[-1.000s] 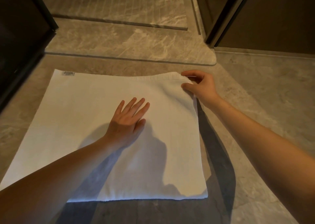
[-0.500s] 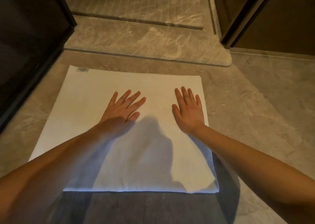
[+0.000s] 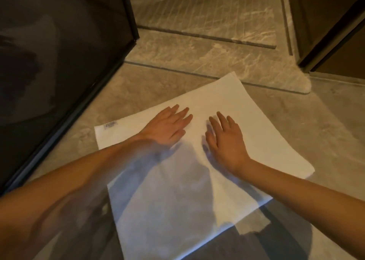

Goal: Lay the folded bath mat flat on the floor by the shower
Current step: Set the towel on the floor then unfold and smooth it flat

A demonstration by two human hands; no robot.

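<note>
White bath mat [image 3: 256, 133] lies spread on the stone-look floor [image 3: 320, 125], just in front of the raised marble shower threshold [image 3: 197, 62], its far corner close to that threshold but not touching it as far as can be seen. Mat sits skewed to the threshold, edges at an angle, not parallel. Dark glass shower panel [image 3: 59, 62] in a black frame stands left of the mat, well apart from its near-left edge. Left hand [image 3: 167, 127] flat on the mat, palm down, fingers [image 3: 185, 119] extended and loose, gripping nothing. Right hand [image 3: 225, 139] also flat on the mat just beside the left, fingers [image 3: 221, 119] splayed, nothing grasped. Both hands rest on the mat's far half, closer to the threshold than to the camera; motion blur on the forearms. Judgement: task nearly done — mat looks unfolded, one layer, no visible folds or turned corners; near portion is in the person's shadow so small wrinkles there can't be ruled out. Left to do, probably: square it up to the threshold, final smoothing, lift hands. Small sewn label [image 3: 110, 124] at the mat's left corner, nearest the glass panel; it has printed lines but too small and blurred to read. No other writing or brand visible.
</note>
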